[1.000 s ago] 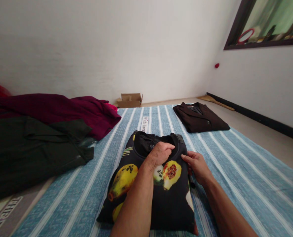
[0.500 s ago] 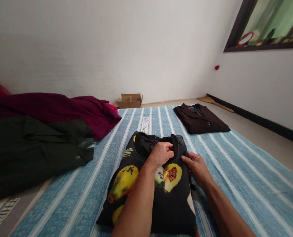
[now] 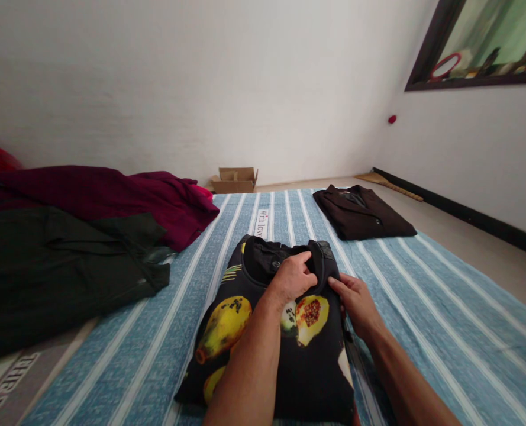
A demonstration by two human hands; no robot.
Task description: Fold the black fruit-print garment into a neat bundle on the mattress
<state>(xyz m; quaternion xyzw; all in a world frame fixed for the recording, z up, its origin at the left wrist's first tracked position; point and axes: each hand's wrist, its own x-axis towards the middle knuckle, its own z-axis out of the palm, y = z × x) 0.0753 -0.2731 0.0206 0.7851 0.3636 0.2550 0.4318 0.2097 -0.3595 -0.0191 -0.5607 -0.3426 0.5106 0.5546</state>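
A folded black garment (image 3: pixel 309 373) with yellow papaya prints lies on the blue striped bed cover (image 3: pixel 426 307), its round neckline facing away from me. My left hand (image 3: pixel 293 275) is at the right part of the neckline, thumb and index finger apart, resting on the collar's edge; its other fingers are curled and partly hidden. At the garment's right edge, just below the collar, my right hand (image 3: pixel 355 299) pinches the fabric, thumb on top and fingers beneath.
A folded dark brown garment (image 3: pixel 362 216) lies at the back right of the bed. Dark green (image 3: pixel 67 266) and maroon (image 3: pixel 112 189) garments are spread at the left. Beyond the far edge stands an open cardboard box (image 3: pixel 235 180) by the wall.
My left hand has shifted slightly right and down along the neckline, with thumb and index finger further apart. My right hand keeps its hold on the edge. The view has shifted slightly.
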